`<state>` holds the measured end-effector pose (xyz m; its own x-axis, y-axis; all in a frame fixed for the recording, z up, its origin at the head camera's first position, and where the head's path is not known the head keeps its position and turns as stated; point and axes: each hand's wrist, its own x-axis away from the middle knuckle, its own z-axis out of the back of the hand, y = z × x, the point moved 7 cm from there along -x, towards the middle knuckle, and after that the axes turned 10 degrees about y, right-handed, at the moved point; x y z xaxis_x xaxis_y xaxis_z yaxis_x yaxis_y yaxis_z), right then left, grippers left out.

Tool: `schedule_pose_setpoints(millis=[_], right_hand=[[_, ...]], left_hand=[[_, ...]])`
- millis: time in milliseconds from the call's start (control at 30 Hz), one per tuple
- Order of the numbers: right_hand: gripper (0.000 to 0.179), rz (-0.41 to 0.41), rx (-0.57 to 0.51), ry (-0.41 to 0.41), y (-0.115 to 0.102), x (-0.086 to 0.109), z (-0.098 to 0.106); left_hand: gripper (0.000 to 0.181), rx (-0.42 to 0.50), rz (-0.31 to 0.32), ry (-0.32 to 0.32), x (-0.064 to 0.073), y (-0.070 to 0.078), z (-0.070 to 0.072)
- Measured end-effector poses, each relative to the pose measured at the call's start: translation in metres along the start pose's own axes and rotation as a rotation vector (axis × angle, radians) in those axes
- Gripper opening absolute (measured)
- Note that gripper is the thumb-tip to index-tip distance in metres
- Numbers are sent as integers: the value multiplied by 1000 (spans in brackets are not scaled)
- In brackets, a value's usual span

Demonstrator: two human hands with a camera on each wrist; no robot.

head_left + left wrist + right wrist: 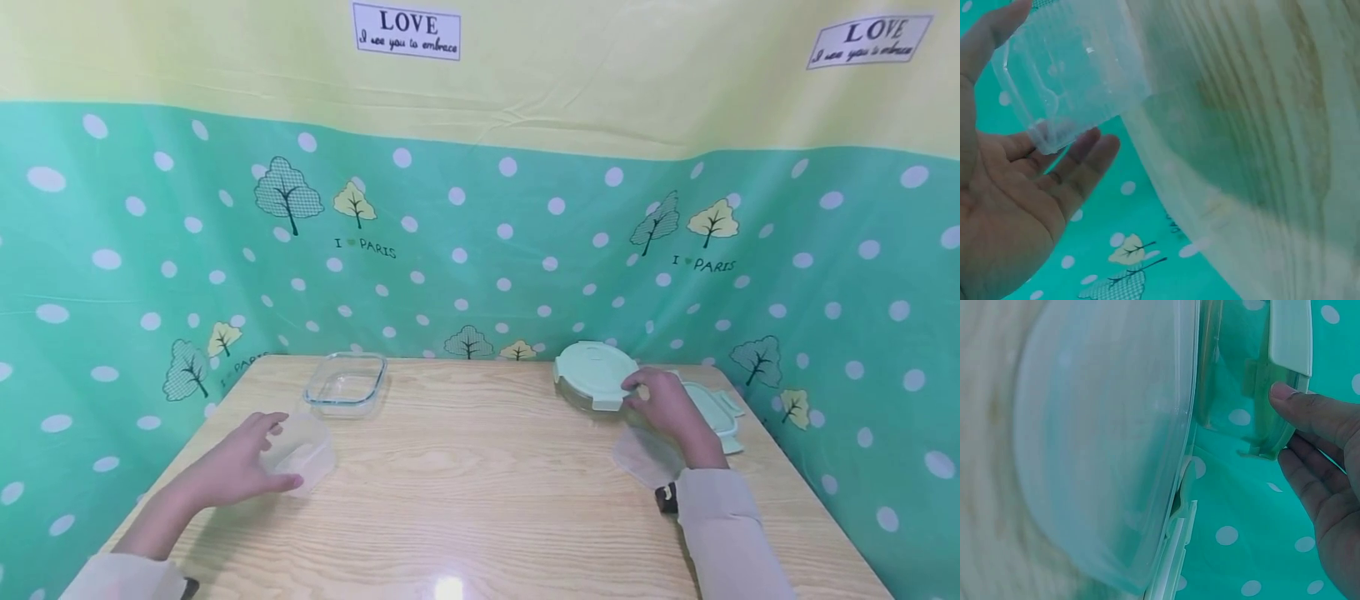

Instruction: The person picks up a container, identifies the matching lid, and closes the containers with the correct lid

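Observation:
In the head view my left hand (236,462) reaches round a translucent plastic container (307,454) on the table's left side. The left wrist view has the thumb at one rim corner and the slightly bent fingers (1079,169) spread beside another. On the far right stands a round glass container (581,398) topped by a light green lid (596,367) with clip flaps. My right hand (663,404) pinches the lid's near right edge. In the right wrist view the thumb lies on the rim, with the other fingers (1310,481) behind it.
A square glass container (345,400) without a lid stands at the back left. Near my right wrist sits another translucent plastic container (637,454), partly behind the forearm. A second light green lid (708,408) lies by the right edge. A patterned curtain (480,208) hangs behind the wooden table (465,500).

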<state>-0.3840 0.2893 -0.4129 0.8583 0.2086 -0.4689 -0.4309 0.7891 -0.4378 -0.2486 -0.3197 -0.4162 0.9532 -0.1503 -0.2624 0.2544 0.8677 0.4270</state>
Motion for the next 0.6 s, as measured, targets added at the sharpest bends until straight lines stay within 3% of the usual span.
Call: schedule_pose_setpoints(millis=[267,600], right_hand=[[18,-2,-1,4,1,1,1],[17,-11,-3,5,2,0,-1]], left_hand=[[103,53,-74,47,-6,8,-3],[100,169,-86,19,-24,34,-11]])
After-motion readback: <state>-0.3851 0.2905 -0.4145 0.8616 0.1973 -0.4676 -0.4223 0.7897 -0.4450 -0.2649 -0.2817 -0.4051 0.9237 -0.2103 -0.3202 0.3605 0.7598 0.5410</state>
